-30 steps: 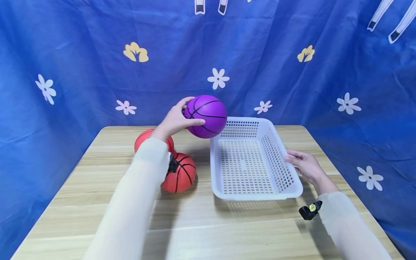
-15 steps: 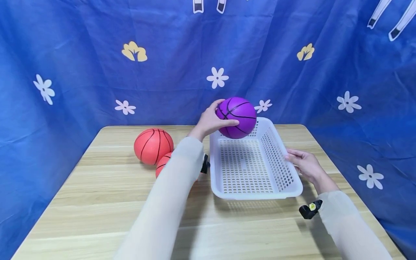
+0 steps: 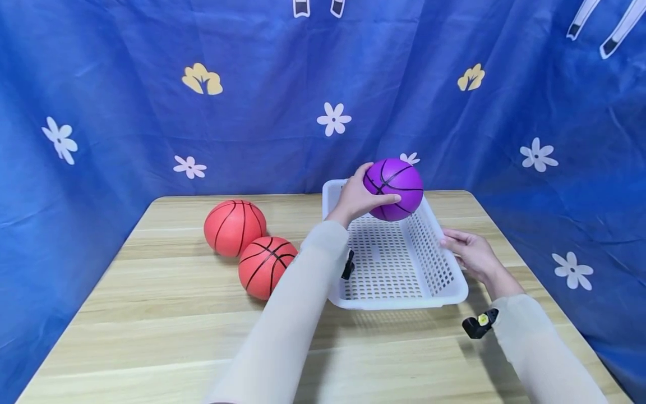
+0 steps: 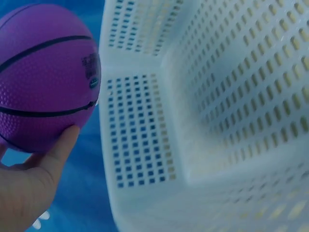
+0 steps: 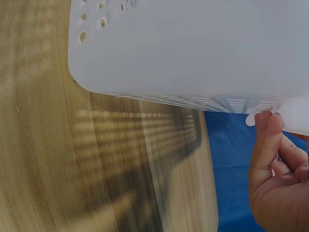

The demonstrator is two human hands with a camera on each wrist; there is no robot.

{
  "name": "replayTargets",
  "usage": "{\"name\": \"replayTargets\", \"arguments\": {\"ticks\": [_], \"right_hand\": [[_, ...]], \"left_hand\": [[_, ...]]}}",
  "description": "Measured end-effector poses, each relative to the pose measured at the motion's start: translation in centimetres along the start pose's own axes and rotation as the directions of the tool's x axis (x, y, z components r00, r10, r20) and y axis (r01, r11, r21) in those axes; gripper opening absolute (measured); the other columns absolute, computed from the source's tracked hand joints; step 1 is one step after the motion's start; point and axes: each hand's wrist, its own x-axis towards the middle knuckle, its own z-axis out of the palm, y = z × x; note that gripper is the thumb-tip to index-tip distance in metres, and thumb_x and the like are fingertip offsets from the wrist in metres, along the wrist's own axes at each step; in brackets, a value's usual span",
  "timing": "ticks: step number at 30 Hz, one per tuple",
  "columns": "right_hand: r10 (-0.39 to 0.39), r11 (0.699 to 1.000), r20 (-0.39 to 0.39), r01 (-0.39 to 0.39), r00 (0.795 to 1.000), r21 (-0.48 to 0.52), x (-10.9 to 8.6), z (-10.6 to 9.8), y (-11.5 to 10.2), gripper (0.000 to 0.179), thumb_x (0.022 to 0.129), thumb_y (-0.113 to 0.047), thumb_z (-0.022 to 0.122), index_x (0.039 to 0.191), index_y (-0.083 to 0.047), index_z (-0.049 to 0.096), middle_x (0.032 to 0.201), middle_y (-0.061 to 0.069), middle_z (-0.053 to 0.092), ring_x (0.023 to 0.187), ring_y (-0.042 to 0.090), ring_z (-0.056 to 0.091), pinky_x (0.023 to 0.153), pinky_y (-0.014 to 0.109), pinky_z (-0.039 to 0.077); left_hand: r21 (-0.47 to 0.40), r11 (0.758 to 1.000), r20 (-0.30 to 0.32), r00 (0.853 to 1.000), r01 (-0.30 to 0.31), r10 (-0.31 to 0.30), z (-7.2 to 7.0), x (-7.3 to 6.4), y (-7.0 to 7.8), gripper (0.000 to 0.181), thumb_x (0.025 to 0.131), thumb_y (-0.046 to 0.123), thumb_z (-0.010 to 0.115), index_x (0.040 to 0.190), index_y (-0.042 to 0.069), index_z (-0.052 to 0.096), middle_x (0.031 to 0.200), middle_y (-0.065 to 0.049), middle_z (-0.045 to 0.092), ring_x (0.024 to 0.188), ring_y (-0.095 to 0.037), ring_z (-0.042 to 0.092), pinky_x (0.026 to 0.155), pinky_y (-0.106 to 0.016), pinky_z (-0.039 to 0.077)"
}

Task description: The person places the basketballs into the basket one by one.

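My left hand grips a purple basketball from its left side, thumb across the front. The ball is held up over the far part of a white plastic basket with perforated walls. In the left wrist view the purple ball appears beside the basket's far wall. My right hand pinches the basket's right rim; in the right wrist view the thumb and fingers of that hand meet at the rim. Part of the basket's left side is hidden behind my left forearm.
Two red basketballs sit left of the basket on the wooden table: one farther back, one nearer, partly overlapped by my left sleeve. A blue patterned curtain hangs behind the table and at its sides.
My left hand has carried the purple basketball rightward, from the basket's left edge to above its far part. The red basketballs have come into fuller view. My right hand stays on the rim.
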Motion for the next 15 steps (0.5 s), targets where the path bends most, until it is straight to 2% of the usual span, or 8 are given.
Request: {"name": "replayTargets", "arguments": {"ticks": [7, 15], "right_hand": [[0.007, 1.0, -0.012, -0.007, 1.0, 0.0, 0.1, 0.0, 0.0, 0.059, 0.094, -0.014, 0.062, 0.141, 0.01, 0.036, 0.107, -0.005, 0.066, 0.092, 0.012, 0.065, 0.076, 0.027, 0.054], [0.016, 0.999, -0.03, -0.018, 0.999, -0.047, 0.2, 0.0, 0.1, 0.057, 0.095, -0.018, 0.061, 0.141, 0.006, 0.038, 0.119, 0.005, 0.063, 0.096, 0.013, 0.064, 0.079, 0.028, 0.053]], "left_hand": [[0.044, 0.999, -0.09, 0.996, 0.008, -0.004, 2.3, -0.3, -1.3, 0.103, 0.064, 0.045, 0.086, 0.147, 0.02, 0.031, 0.136, -0.007, 0.047, 0.12, -0.023, 0.048, 0.093, -0.039, 0.047], [0.054, 0.996, -0.09, 0.994, 0.069, -0.064, 3.8, -0.4, -2.9, 0.101, 0.066, 0.043, 0.086, 0.147, 0.02, 0.03, 0.138, -0.01, 0.042, 0.123, -0.024, 0.044, 0.095, -0.04, 0.045]]}}
